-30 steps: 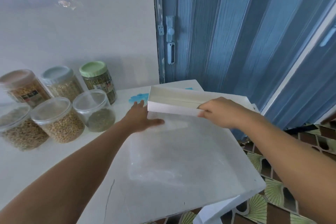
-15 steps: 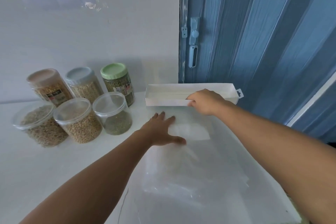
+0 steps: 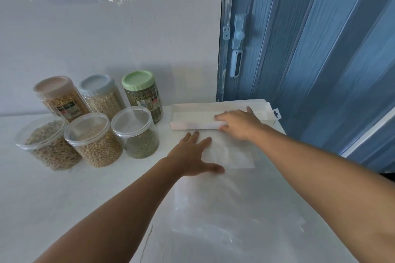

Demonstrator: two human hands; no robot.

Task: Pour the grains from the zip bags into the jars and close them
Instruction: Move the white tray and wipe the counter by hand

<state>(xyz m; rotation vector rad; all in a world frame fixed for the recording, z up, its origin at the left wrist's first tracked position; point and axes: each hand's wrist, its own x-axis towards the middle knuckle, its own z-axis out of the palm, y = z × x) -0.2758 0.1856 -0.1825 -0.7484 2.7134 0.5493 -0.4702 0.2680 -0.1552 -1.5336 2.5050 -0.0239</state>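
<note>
**Hands on an empty bag and a box, jars capped at the left**

A flat, clear, empty plastic zip bag point(image 3: 226, 203) lies on the white table point(image 3: 64, 194), its long axis running from the near edge toward the wall, with the white-labelled end farthest away. The left hand point(image 3: 192, 157) rests on that far end, palm down, fingers spread and flat, gripping nothing. Just beyond the bag, a long shallow white cardboard box point(image 3: 196, 118) lies crosswise, its long axis running left to right, parallel to the wall, open side up. The right hand point(image 3: 237, 124) holds the box's near wall, fingers curled over the rim and thumb against the outside.

To the left stand six transparent plastic jars, all upright and lidded. In front are three short ones with clear lids: brown grain point(image 3: 48, 143), pale round grain point(image 3: 94, 139) and green grain point(image 3: 136, 132). Behind are three tall ones: a pink-lidded jar point(image 3: 58, 96), a grey-lidded jar point(image 3: 100, 94) and a green-lidded jar point(image 3: 143, 94). A blue folding door point(image 3: 310, 49) stands behind the box.
</note>
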